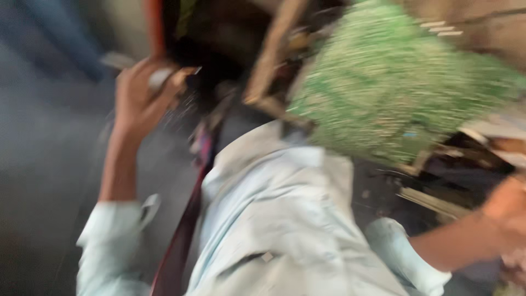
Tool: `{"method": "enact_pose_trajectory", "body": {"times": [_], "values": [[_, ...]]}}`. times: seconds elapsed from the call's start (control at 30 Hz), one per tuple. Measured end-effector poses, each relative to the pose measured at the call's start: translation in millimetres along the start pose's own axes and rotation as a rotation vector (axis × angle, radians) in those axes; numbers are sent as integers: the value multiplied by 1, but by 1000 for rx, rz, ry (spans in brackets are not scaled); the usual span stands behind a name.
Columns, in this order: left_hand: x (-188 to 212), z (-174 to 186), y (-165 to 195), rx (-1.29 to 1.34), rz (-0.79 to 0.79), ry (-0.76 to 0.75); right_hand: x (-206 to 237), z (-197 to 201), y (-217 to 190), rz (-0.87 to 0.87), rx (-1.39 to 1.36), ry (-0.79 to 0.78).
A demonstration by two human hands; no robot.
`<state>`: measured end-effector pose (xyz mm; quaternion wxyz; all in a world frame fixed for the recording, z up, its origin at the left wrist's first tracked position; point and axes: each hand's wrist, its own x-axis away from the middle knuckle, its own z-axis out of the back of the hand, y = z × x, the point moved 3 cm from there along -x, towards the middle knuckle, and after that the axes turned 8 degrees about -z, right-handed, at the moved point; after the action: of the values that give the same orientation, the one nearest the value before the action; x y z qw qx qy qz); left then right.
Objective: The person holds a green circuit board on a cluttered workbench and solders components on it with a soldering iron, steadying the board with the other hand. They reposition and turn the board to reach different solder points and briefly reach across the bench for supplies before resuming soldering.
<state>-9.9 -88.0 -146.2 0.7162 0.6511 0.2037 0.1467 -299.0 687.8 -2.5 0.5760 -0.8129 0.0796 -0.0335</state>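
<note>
Frame is heavily motion-blurred; fine detail is not resolved.

A small pale grey object (160, 78), blurred and of undetermined kind, is seen inside the curled fingers of the left hand (143, 96), at upper left of the view. The hand is raised, forearm bare and near upright, with a rolled pale blue sleeve cuff (112, 233) at the elbow. The fingers are closed around the object; only its light end is seen above the thumb.

The right hand (509, 211) is cut by the right edge of the view; the forearm is extended toward it from a second rolled cuff. Whether it is open or closed cannot be told.

A pale blue shirt front (279, 219) fills the centre. A green speckled mass (389, 82) is recorded at upper right, well apart from the left hand.
</note>
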Motion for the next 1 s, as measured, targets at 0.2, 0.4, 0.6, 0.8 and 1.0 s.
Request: {"method": "enact_pose_trajectory", "body": {"times": [0.2, 0.4, 0.6, 0.8, 1.0], "values": [[-25, -76, 120, 136, -244, -57, -47, -80, -68, 173, 35, -270], [-60, -156, 149, 341, -353, -3, -34, -214, -72, 250, 408, -87], [-82, -197, 147, 523, -366, 53, -20, -260, -78, 248, 410, -236], [-83, -203, 127, 532, -298, 50, -34, -251, -78, 251, 428, -233], [-81, -205, 118, 503, -234, 27, -40, -253, -79, 232, 456, -253]]}}
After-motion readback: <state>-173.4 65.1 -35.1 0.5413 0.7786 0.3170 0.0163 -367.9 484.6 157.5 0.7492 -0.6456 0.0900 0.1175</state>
